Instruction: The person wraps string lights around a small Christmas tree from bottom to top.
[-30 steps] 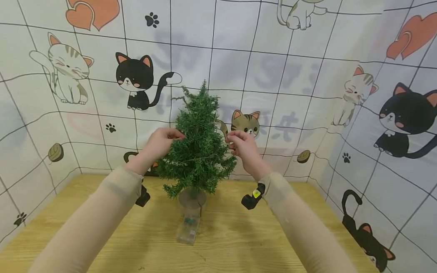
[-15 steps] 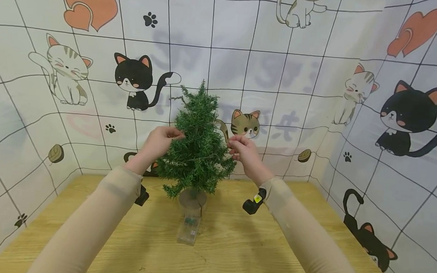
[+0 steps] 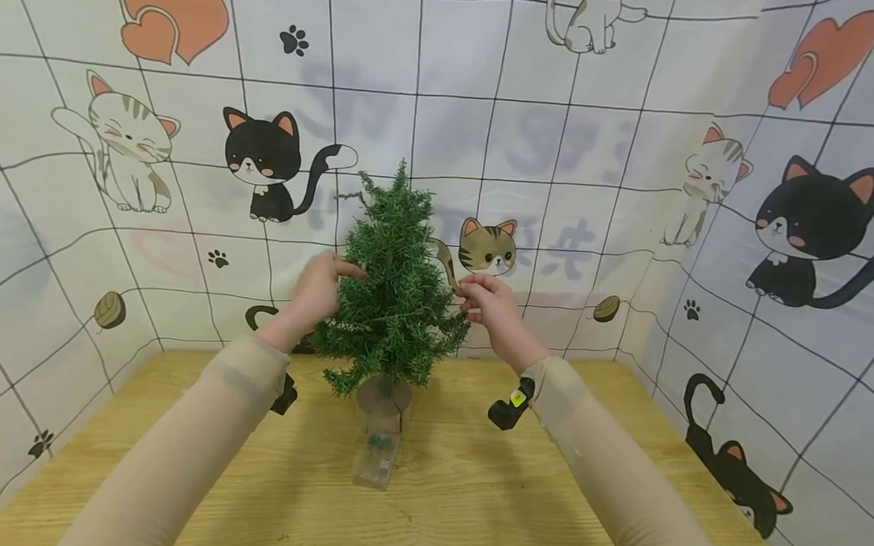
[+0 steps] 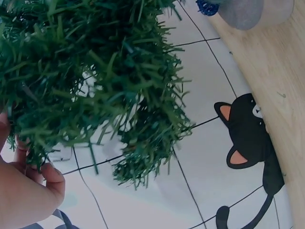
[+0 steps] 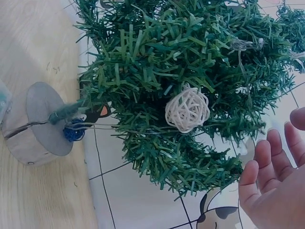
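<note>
A small green artificial Christmas tree point(image 3: 394, 295) stands upright in a round, light-coloured base point(image 3: 384, 403). My left hand point(image 3: 319, 287) is at its left side, fingers reaching into the foliage. In the left wrist view the thumb and fingers of this hand curl round a branch tip point(image 4: 35, 155), partly hidden by needles. My right hand point(image 3: 491, 305) is beside the right edge of the tree, fingers loosely bent, with nothing visible between them. The right wrist view shows a white woven ball point(image 5: 187, 109) among the branches, thin wires point(image 5: 100, 126) and a blue ball point(image 5: 74, 131) low by the trunk.
A clear flat box point(image 3: 375, 461) with small green parts lies on the wooden table point(image 3: 454, 491) in front of the base. Behind the tree hangs a white gridded cloth point(image 3: 446, 123) printed with cats and hearts, which also covers both sides.
My left hand stays at the left branches, its fingers shifting slightly. The right hand has moved slightly down and outward at the tree's edge. The head view has shifted a little.
</note>
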Motion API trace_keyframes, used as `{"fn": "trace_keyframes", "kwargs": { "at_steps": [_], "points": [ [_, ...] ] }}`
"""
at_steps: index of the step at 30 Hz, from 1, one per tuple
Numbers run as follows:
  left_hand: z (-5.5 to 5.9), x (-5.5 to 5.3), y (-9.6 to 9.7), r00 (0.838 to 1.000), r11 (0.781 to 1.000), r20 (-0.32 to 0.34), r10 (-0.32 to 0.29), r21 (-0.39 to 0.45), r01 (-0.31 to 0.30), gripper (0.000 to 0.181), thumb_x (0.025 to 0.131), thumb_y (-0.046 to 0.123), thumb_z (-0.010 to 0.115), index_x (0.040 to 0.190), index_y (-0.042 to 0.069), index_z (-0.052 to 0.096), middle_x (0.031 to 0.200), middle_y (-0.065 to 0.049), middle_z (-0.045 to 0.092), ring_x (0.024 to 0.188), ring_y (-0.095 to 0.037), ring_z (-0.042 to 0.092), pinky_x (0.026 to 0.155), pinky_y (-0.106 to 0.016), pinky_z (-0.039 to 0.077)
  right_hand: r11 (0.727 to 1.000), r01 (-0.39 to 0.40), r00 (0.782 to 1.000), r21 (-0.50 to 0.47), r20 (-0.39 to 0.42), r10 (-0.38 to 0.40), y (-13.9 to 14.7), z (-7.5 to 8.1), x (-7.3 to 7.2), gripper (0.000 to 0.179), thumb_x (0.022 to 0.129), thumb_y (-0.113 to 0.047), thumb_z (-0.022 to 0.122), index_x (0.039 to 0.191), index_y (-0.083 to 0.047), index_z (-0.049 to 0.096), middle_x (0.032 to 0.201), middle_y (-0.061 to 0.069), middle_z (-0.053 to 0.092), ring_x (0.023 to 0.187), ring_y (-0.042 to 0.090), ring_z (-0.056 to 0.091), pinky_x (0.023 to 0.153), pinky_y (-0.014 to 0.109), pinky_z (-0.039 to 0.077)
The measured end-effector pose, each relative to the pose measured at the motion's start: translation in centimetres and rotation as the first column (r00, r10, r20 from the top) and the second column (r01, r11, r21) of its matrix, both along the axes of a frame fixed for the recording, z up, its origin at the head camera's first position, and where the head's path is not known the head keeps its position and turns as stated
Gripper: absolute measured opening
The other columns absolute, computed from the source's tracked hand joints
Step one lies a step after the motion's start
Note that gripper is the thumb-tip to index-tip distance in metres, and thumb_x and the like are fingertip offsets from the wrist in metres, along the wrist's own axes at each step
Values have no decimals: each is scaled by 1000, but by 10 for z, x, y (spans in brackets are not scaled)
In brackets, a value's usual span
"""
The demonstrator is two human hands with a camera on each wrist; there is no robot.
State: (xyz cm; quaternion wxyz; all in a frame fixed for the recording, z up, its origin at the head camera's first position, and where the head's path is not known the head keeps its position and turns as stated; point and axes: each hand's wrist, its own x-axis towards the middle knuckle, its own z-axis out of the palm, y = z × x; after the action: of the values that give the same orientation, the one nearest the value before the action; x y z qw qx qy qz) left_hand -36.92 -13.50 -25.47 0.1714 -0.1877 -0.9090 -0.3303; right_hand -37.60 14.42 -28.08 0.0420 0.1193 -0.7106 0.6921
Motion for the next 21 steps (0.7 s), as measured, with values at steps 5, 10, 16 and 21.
{"fn": "trace_keyframes", "kwargs": {
  "at_steps": [5, 10, 16, 21],
  "points": [
    [9, -1, -7, 1000, 1000, -7, 20, -1, -20, 49, 83, -24, 35, 112, -5, 70, 125, -23, 51, 118, -37, 46, 67, -40, 34, 1000, 4, 1000, 8, -9, -4, 0, 3, -1, 26, 102, -19, 49, 118, 0, 54, 108, 15, 58, 85, 24, 54, 77, 38, 45],
    [18, 0, -14, 999, 999, -11, 38, -38, -39, 23, 97, 17, 61, 104, 1, 75, 124, -18, 59, 115, -33, 52, 86, -47, 46, 999, 24, 999, 25, -30, -23, 0, 8, -3, 20, 101, -18, 51, 112, -2, 57, 101, 11, 58, 82, 23, 53, 69, 30, 46],
    [25, 4, -20, 999, 996, -5, 35, -79, -35, 30, 93, 37, 66, 83, 12, 78, 105, -6, 69, 82, -25, 57, 71, -41, 44, 992, 52, 993, 117, -108, -40, 6, 12, -6, 22, 99, -16, 52, 112, 0, 58, 101, 11, 58, 77, 19, 54, 68, 29, 46],
    [36, 4, -27, 999, 995, 5, 49, -82, -48, 33, 92, 41, 65, 98, 12, 78, 108, -9, 71, 98, -27, 62, 82, -47, 47, 973, 76, 985, 219, -168, -39, 18, 14, -14, 28, 99, -18, 55, 117, 4, 57, 106, 15, 57, 83, 21, 54, 75, 35, 46]
  ]
}}
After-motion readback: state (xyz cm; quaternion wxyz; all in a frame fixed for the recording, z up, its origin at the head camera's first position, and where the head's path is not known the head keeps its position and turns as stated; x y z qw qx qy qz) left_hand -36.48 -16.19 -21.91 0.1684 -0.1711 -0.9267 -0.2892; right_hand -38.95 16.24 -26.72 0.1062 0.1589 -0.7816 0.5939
